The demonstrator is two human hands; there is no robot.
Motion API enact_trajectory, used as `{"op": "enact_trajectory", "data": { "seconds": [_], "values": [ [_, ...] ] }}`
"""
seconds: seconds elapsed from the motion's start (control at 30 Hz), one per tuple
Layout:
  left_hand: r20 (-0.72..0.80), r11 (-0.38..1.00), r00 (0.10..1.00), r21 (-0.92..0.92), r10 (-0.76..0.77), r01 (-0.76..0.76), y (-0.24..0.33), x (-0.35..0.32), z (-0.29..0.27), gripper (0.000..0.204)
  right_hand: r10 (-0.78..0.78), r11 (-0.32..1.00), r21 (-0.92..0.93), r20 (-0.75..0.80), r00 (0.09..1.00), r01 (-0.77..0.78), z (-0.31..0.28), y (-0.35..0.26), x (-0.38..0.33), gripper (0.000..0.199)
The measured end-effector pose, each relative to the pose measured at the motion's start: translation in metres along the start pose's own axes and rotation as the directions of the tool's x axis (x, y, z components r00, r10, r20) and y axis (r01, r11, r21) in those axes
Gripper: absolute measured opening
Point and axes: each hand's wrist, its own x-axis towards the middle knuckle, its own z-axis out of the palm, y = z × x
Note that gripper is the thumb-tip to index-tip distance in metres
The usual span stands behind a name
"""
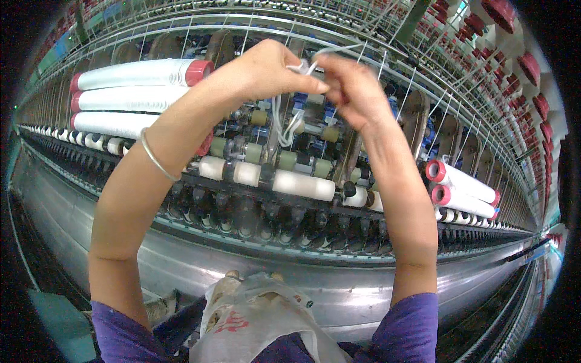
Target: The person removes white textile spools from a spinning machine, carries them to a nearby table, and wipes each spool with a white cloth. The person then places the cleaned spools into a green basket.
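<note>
A long spinning frame (339,284) is stretching across the view, with white roving bobbins (130,74) lying along its top. Both hands are meeting, raised before it: the left hand (266,69) and right hand (354,91) are pinching a white roving strand (301,66) between their fingertips. A silver bangle (154,158) is circling the left forearm.

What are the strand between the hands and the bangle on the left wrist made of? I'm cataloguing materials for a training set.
The strand pinched between the left hand and right hand looks like soft white fibre: matte, limp, looping. The bangle looks like polished silvery metal: thin, rigid, with a bright glint; exact metal unclear.
</note>
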Motion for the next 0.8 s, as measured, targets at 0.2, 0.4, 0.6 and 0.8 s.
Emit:
{"op": "enact_trajectory", "data": {
  "seconds": [0.2, 0.4, 0.6, 0.8],
  "values": [
    [-0.028, 0.979, 0.999, 0.198, -0.043, 0.047, -0.004, -0.017, -0.005, 0.027, -0.065, 0.861, -0.505, 0.003, 0.998, 0.058, -0.014, 0.046, 0.022, 0.018],
    [-0.029, 0.379, 0.821, 0.896, 0.57, -0.232, 0.006, -0.053, -0.031, 0.019, -0.528, 0.178, -0.948, 0.134, 0.838, 0.264, -0.031, 0.074, 0.045, 0.018],
    [-0.105, 0.642, 0.921, 0.746, 0.375, -0.177, -0.009, -0.049, -0.033, 0.015, -0.306, 0.203, -0.954, 0.153, 0.94, 0.221, -0.034, 0.084, 0.053, 0.017],
    [-0.148, 0.921, 0.982, -0.355, 0.115, -0.162, -0.001, -0.019, 0.006, 0.019, -0.235, 0.1, -0.959, 0.236, 0.943, 0.265, -0.028, 0.085, 0.053, 0.018]
  ]
}}
